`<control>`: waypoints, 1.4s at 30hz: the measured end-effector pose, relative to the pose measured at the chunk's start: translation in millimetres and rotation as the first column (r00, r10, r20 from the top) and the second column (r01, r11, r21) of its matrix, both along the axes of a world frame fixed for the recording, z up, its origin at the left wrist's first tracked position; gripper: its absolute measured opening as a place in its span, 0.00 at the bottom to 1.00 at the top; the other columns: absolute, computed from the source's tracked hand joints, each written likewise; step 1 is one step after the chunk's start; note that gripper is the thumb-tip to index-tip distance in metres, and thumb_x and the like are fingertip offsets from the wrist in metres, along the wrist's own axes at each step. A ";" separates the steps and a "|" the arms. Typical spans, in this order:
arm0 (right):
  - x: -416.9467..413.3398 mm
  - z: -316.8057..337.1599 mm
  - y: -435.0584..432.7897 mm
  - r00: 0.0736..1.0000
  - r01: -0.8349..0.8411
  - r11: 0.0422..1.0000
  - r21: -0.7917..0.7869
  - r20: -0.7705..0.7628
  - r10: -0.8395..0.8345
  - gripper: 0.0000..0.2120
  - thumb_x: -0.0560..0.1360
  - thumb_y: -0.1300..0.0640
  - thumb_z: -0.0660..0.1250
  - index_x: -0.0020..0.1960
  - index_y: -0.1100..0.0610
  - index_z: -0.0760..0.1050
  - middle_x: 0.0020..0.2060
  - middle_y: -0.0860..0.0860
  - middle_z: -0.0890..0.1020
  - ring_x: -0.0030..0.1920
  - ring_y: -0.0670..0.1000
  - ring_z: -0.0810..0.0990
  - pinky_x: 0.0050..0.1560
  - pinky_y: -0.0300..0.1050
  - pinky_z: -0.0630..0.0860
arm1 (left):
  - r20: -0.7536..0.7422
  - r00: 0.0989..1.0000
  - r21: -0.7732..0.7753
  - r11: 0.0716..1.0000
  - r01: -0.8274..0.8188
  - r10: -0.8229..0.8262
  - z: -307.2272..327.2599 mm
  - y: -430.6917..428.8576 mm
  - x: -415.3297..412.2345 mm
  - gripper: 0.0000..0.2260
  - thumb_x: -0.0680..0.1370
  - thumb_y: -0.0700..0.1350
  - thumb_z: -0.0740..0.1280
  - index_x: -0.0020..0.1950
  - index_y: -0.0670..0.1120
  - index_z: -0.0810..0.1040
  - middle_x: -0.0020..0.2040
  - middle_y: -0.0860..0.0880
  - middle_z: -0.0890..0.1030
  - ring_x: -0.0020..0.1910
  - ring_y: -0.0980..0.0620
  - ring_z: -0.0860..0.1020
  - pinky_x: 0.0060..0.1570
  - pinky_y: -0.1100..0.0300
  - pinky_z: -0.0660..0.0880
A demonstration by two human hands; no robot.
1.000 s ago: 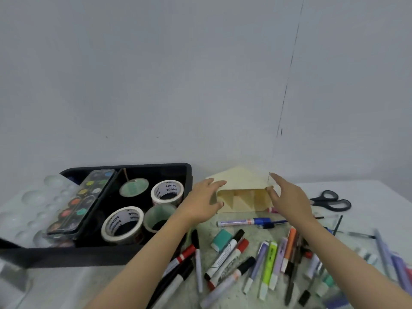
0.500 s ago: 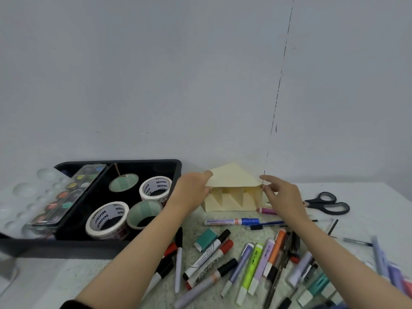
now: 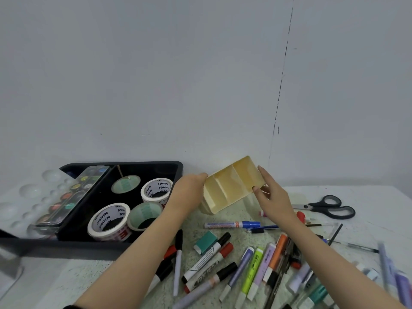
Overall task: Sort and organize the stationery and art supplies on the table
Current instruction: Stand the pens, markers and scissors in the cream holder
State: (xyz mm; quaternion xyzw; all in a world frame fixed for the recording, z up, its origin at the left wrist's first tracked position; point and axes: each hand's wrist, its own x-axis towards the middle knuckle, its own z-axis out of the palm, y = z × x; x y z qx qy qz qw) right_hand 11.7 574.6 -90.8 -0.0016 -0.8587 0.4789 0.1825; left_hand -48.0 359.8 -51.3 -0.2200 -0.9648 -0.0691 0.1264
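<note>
Step in hand, by judgement: getting the yellow organiser [image 3: 231,186] mouth-up and set down, ready to take the loose pens.

Nearest: a scatter of markers [image 3: 207,257] across the front of the table [image 3: 374,195], caps pointing every way, with a green highlighter [image 3: 252,273], an orange marker [image 3: 277,253] and a teal eraser [image 3: 206,240] among them. Just beyond, a blue-capped marker [image 3: 231,224] lying crosswise, directly below the organiser.

Next: the organiser itself, held clear of the table, tilted, open side towards the camera, compartments empty. Left hand [image 3: 189,192] gripping the left end, fingers curled over the far edge. Right hand [image 3: 274,197] pinching the right end, thumb at the near corner, fingers up the side.

Advice: finish the turn until the mouth faces straight up. Pick a bare patch behind the pens, towards the wall. Avoid lowering onto the blue-capped marker; likely to rock there. Keep both ends held until the base sits flat.

Writing, near to far: print on several marker barrels, too blurred to read. "Ninso" legible on two white tape rolls [image 3: 109,221] in the black tray [image 3: 124,163], left of the organiser. Red lettering on the nearer roll, cut off and unreadable. Nothing legible on the green tape rolls [image 3: 145,214], the paint palette [image 3: 73,192] or the scissors [image 3: 327,206].
</note>
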 end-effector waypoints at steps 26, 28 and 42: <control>-8.7 -10.7 -53.6 0.961 -0.211 0.976 -0.059 0.172 0.219 0.30 0.81 0.51 0.55 0.72 0.36 0.37 0.66 0.40 0.67 0.67 0.47 0.69 0.60 0.35 0.65 | 0.300 0.945 0.745 0.651 -0.145 -0.133 -48.2 -6.9 41.5 0.23 0.82 0.40 0.57 0.76 0.49 0.56 0.34 0.53 0.71 0.31 0.60 0.68 0.33 0.72 0.67; -6.9 -13.5 -53.7 0.957 -0.224 0.972 -0.072 0.173 0.233 0.31 0.81 0.50 0.55 0.72 0.34 0.37 0.68 0.40 0.65 0.67 0.45 0.68 0.60 0.35 0.65 | 0.330 0.924 0.775 0.615 -0.147 -0.194 -52.5 -10.1 45.5 0.26 0.81 0.40 0.60 0.76 0.49 0.55 0.45 0.59 0.76 0.40 0.65 0.75 0.42 0.72 0.72; 14.3 -15.7 -59.4 0.925 -0.301 0.940 -0.160 0.191 0.329 0.36 0.80 0.52 0.60 0.73 0.37 0.36 0.62 0.26 0.56 0.67 0.38 0.60 0.52 0.16 0.60 | 0.383 0.890 0.851 0.469 -0.237 -0.246 -62.5 -13.4 57.1 0.27 0.80 0.35 0.60 0.76 0.48 0.54 0.68 0.52 0.71 0.55 0.66 0.72 0.49 0.75 0.70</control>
